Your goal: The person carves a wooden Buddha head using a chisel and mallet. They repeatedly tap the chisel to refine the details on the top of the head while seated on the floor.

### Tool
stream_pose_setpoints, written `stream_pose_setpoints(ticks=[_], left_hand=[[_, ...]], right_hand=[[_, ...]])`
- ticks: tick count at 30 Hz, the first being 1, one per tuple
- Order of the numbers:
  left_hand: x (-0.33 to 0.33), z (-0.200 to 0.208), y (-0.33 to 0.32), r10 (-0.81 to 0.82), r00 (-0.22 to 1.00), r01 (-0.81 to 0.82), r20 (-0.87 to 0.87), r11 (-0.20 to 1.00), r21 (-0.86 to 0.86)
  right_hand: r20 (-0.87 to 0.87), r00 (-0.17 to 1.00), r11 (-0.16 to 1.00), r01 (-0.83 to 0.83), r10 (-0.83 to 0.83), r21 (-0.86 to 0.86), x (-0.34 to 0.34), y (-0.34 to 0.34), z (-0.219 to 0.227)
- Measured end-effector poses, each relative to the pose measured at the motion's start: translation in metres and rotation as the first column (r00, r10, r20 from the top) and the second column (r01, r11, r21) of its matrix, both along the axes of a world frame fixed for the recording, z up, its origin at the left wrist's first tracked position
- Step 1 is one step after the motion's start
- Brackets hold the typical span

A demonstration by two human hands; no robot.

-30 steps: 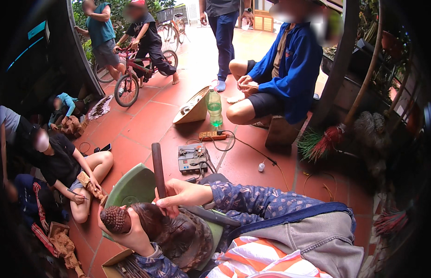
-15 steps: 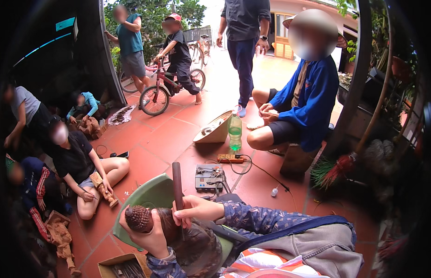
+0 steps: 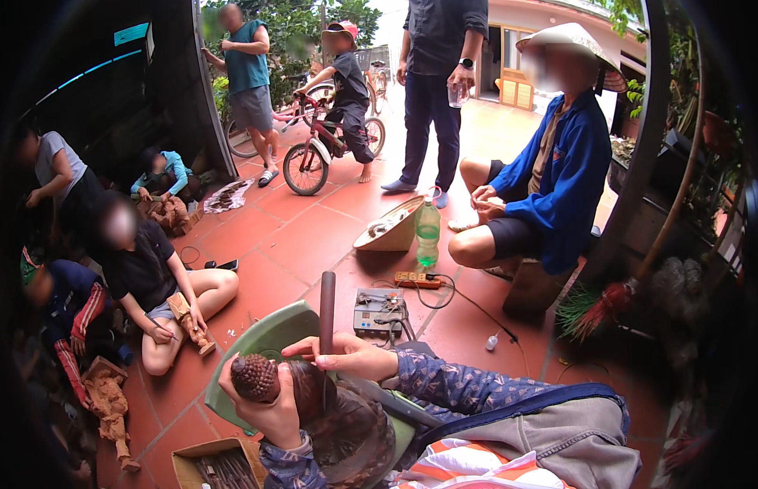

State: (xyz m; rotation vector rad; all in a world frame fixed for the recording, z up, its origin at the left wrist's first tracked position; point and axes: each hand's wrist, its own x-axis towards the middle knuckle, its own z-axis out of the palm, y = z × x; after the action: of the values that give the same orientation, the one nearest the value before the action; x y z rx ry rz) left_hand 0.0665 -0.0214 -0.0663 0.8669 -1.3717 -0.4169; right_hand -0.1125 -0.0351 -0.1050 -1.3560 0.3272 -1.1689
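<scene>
A dark brown carved statue [image 3: 350, 436] lies across my lap, its knobbed, curl-covered head [image 3: 255, 377] toward the left. My left hand [image 3: 269, 411] is wrapped around that head, thumb along its near side. In my right hand [image 3: 346, 359] is a carving tool [image 3: 327, 306] with a long dark round handle, held upright between thumb and fingers, with a finger stretched out to the left. The tool's thin lower end reaches down to the statue near the neck; its exact tip is hard to make out. Behind the statue curves a green plastic chair back [image 3: 273, 332].
An open cardboard box [image 3: 183, 469] of slim tools stands at lower left. Beyond my right hand are a grey control box [image 3: 379, 312], orange power strip [image 3: 417, 280], cables, green bottle [image 3: 428, 232] and conical hat [image 3: 387, 232]. People sit around; left ones hold wooden carvings [image 3: 110, 403].
The whole view has shifted, moving the scene slightly right. My right hand's fingers have loosened and stretched along the tool. My left hand stays on the statue's head.
</scene>
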Motion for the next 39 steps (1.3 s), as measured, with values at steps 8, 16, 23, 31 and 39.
stream_pose_setpoints(ticks=[8,16,23,31,39], left_hand=[[0.003,0.001,-0.003,-0.075,0.996,0.076,-0.049,0.997,0.026],[0.004,-0.004,-0.018,-0.074,0.997,0.074,0.022,0.996,-0.039],[0.007,0.007,-0.023,-0.384,0.922,0.388,-0.054,0.917,0.09],[0.006,0.007,-0.01,-0.375,0.926,0.377,-0.039,0.923,0.07],[0.004,0.004,-0.008,-0.344,0.936,0.347,-0.076,0.937,0.031]], right_hand=[[0.18,0.976,0.987,-0.139,0.123,0.079,0.015,0.014,0.003],[0.253,0.962,0.99,-0.121,0.1,0.071,0.014,0.011,-0.003],[0.281,0.96,0.998,-0.021,0.003,0.06,0.007,0.033,-0.01],[0.327,0.943,0.99,-0.095,0.054,0.109,-0.004,0.035,-0.004],[0.164,0.984,0.997,0.062,-0.068,0.039,-0.027,0.029,0.018]])
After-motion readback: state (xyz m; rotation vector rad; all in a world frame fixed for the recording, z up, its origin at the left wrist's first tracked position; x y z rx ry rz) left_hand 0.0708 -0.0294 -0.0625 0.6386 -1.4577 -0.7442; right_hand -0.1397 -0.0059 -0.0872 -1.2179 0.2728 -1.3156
